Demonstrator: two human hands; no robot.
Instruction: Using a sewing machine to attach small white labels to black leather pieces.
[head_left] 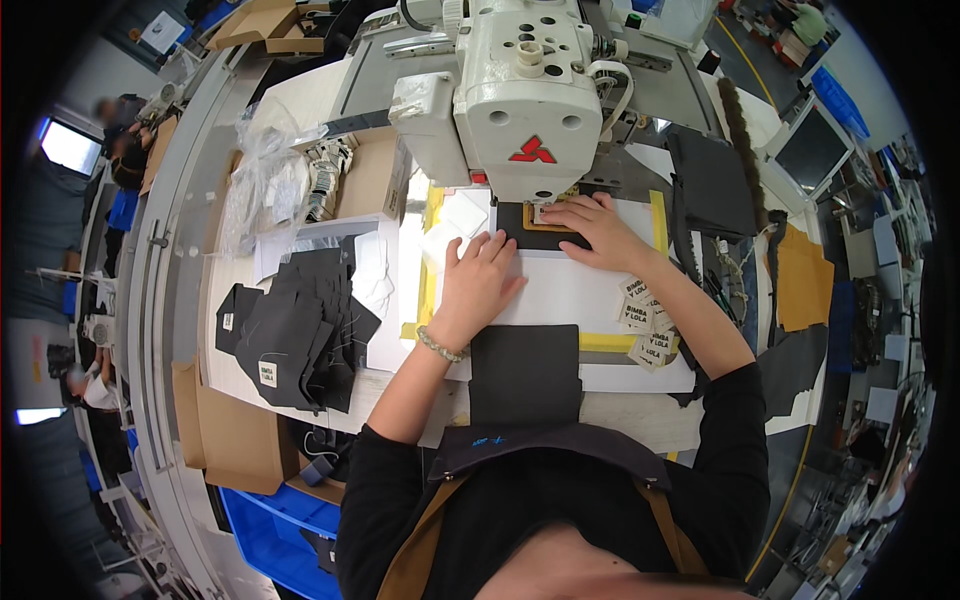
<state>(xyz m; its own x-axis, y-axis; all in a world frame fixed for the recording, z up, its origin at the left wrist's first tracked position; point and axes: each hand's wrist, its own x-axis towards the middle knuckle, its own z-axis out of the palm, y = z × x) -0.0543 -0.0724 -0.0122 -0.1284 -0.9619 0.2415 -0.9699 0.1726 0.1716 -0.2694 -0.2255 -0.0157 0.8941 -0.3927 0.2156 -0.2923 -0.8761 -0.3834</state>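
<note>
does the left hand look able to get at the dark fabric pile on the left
Probably yes: nothing tall stands between the left hand and the dark fabric pile; white pieces lie low there.

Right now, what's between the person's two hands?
The head view shows a black piece and small orange-brown frame between the left hand and right hand.

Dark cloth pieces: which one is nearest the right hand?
The piece at the machine head, partly covered by the right hand; the left pile and the piece by the apron lie farther off.
</note>
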